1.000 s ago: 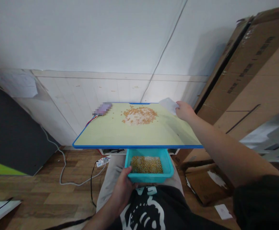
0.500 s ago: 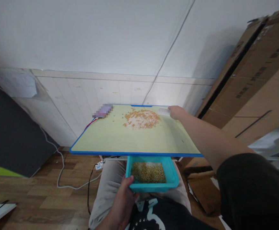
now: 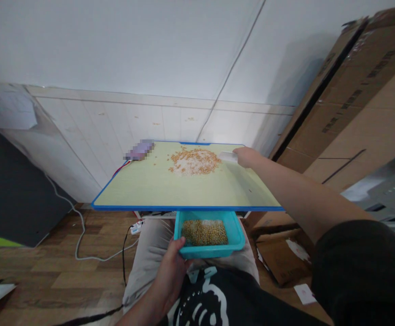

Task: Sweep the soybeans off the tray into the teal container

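On the pale yellow board [image 3: 149, 190] with a blue rim lies a spread pile of soybean-like yellow grains mixed with white grains [image 3: 195, 162]. My right hand [image 3: 247, 157] is closed on a flat, whitish scraper-like piece [image 3: 228, 157], whose far end is beside the pile's right edge. A turquoise plastic basin [image 3: 236, 233] rests over my lap, just under the board's near edge. Inside it lie many greenish-yellow beans [image 3: 206, 233]. My left hand [image 3: 176, 256] grips the basin's near left corner, thumb on the rim and the other fingers mostly hidden beneath.
A blurred-out device [image 3: 140, 149] with a red cable sits at the board's back left corner. Large cardboard boxes [image 3: 356, 104] lean at the right. A white wall [image 3: 132, 50] stands behind. Cables and a power strip [image 3: 136, 227] hang at the lower left.
The whole view has shifted slightly, so the board and basin appear a little higher and further left. The right hand keeps the whitish piece near the pile; the left hand still holds the basin.
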`<state>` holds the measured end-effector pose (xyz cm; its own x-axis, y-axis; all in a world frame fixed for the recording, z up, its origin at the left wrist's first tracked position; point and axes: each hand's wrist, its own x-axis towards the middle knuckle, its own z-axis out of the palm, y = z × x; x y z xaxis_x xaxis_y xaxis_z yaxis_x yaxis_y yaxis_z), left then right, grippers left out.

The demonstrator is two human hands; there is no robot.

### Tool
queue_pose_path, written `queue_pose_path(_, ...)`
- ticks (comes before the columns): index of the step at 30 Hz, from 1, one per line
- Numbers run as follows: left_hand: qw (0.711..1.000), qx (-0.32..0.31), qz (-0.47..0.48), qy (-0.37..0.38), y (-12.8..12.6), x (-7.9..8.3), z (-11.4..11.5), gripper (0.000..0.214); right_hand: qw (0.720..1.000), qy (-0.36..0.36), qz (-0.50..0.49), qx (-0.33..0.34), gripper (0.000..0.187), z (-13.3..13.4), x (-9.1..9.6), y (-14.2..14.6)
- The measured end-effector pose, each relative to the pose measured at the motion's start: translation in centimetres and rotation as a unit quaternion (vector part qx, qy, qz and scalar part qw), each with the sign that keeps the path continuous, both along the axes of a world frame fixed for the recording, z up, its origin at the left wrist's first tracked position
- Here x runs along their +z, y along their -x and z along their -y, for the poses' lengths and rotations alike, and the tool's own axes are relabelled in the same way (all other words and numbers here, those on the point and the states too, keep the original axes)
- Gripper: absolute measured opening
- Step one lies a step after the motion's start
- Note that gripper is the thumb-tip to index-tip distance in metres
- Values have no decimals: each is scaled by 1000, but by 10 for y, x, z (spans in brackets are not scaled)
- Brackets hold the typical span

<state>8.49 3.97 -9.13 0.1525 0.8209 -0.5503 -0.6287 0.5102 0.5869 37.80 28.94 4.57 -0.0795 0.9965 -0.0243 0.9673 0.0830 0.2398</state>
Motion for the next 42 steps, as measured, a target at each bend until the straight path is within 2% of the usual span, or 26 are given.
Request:
queue_pose_path(4,1000,-5,-7,-2,1,0,0,52,1000,5,12,-17,49,10,1,2)
queue_pose_path(14,1000,-8,-22,-5,1,3,-1,47,1000,12,24,-4,47,31,0,8)
queue_pose_path(25,1000,-10,-18,-19,-2,10,0,48,998,62,13,10,51,49,19,26)
queue_pose_path(42,1000,-16,-4,-24,2,2,-1,49,995,97,27,27,51,71,31,46)
